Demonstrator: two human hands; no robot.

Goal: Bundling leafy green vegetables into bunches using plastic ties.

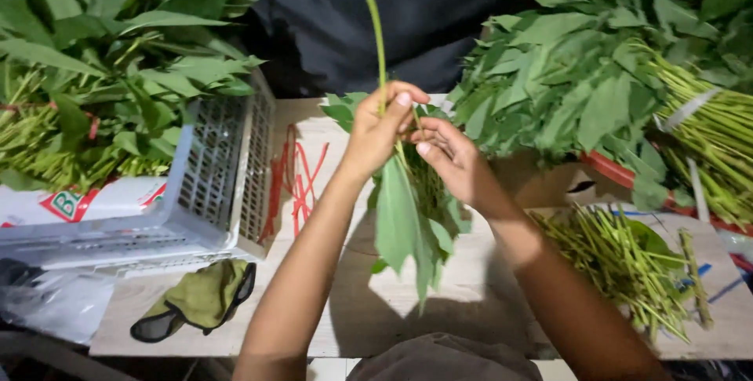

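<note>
Fingers [390,106] of both hands clamped on one leafy green stalk [398,208], cut stems [627,259] nearby.

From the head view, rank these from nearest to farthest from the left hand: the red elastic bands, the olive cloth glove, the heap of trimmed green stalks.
Measured from the left hand:
1. Red elastic bands, on the wooden board just to its left.
2. Olive cloth glove, lower left, at the board's near edge.
3. Heap of trimmed green stalks, far right, beyond the right hand.

Green leafy stalk [396,193]; pale grey lattice crate [220,169]; red ties [298,177]
</note>
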